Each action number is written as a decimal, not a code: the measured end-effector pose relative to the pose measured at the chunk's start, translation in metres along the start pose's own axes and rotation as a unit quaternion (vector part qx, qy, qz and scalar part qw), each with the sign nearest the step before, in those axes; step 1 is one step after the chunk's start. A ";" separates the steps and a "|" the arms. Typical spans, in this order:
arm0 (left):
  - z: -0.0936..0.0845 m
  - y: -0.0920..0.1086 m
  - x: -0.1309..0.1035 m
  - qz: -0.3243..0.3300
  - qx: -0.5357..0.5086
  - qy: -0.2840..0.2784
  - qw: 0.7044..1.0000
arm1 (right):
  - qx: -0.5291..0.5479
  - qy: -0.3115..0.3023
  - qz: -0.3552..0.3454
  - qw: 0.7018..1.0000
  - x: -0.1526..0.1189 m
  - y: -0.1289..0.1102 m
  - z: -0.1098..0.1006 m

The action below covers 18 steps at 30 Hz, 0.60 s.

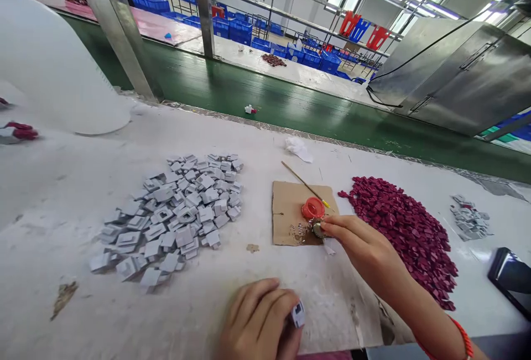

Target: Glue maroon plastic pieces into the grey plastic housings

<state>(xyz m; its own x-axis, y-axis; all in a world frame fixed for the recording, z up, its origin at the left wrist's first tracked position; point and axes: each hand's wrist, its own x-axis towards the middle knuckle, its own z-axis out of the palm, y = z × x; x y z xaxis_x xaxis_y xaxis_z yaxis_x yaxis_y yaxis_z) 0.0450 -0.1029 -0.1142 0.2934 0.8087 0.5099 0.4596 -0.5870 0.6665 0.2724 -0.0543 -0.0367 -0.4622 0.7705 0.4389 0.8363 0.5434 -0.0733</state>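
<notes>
My left hand (259,318) is closed around a small light-grey plastic part (297,314) with a dark square hole, low over the table's near edge. Farther forward, my right hand (360,244) pinches a small round metallic-looking piece (317,230) at the front right of a brown cardboard sheet (284,199). Its exact kind is hard to make out. Just behind those fingertips sits a small red round cup (313,208). Wet-looking shiny specks (298,231) mark the cardboard beside the piece. A thin stick (302,179) with a yellow tip lies across the cardboard's back edge.
Left of the cardboard spreads a heap of grey plastic parts (178,210); to its right is a pile of dark-red parts (402,233). A smaller grey pile (468,217) and a dark device (512,280) lie far right. Beyond the table runs a green conveyor belt (290,103).
</notes>
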 end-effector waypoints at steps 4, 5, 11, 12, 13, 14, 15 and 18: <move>-0.002 0.000 0.000 -0.025 -0.034 0.001 0.999 | 0.056 0.103 0.097 0.988 -0.014 -0.029 -0.003; -0.002 0.001 0.001 -0.033 -0.044 0.000 0.998 | 0.092 0.120 0.126 0.980 -0.020 -0.039 -0.001; -0.005 0.006 0.006 -0.075 -0.064 -0.018 0.995 | 0.251 0.133 0.176 0.943 -0.048 -0.090 0.021; -0.005 0.006 0.007 -0.080 -0.063 -0.021 0.995 | 0.256 0.127 0.169 0.943 -0.050 -0.093 0.023; -0.005 0.006 0.007 -0.080 -0.061 -0.024 0.995 | 0.260 0.120 0.161 0.944 -0.051 -0.095 0.025; -0.006 0.006 0.007 -0.076 -0.058 -0.028 0.995 | 0.263 0.120 0.154 0.945 -0.051 -0.096 0.026; -0.006 0.006 0.006 -0.072 -0.055 -0.031 0.995 | 0.265 0.119 0.152 0.945 -0.049 -0.095 0.027; -0.006 0.006 0.005 -0.073 -0.058 -0.037 0.995 | 0.267 0.125 0.155 0.943 -0.043 -0.094 0.026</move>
<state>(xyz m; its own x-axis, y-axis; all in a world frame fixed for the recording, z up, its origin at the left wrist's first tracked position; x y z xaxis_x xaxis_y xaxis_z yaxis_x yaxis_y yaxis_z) 0.0440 -0.1023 -0.1042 0.2937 0.8837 0.3645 0.4033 -0.4603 0.7909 0.2059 -0.1296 -0.0723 -0.0796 0.8535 0.5149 0.6206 0.4466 -0.6445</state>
